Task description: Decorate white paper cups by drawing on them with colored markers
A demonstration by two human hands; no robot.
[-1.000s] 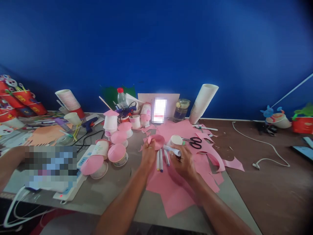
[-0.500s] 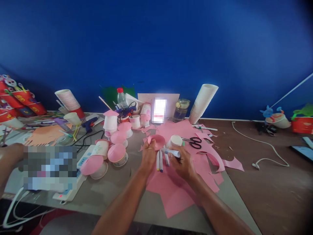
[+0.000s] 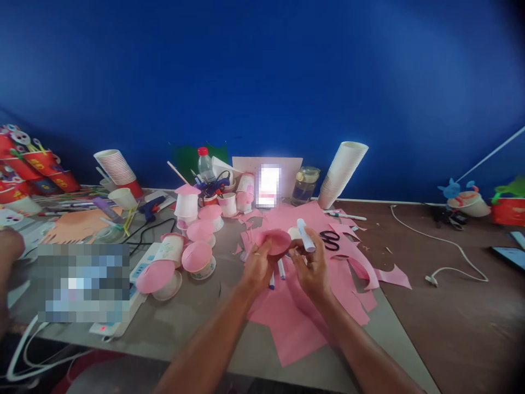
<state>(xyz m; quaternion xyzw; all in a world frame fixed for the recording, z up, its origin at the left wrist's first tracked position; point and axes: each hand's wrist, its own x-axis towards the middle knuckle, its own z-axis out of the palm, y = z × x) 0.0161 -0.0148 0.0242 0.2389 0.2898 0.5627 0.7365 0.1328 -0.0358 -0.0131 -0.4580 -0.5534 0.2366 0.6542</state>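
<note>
My left hand pinches a shallow pink paper cone by its near edge, over the pink paper sheets. My right hand grips a white marker that points up and away, its fingers near the cone's right edge. Whether those fingers touch the cone I cannot tell. A white paper cup stands just behind, partly hidden by the marker. Under my hands lie more markers, partly covered. Black-handled scissors rest to the right of my right hand.
Several cups with pink cone tops stand left of my arms. Beyond them are a white power strip and a blue glue gun. A tall cup stack leans at the back beside a glass jar. Another person's hand shows far left.
The cone has moved right and slightly nearer with my left hand. My right hand has lifted the marker from lying sideways to pointing upward.
</note>
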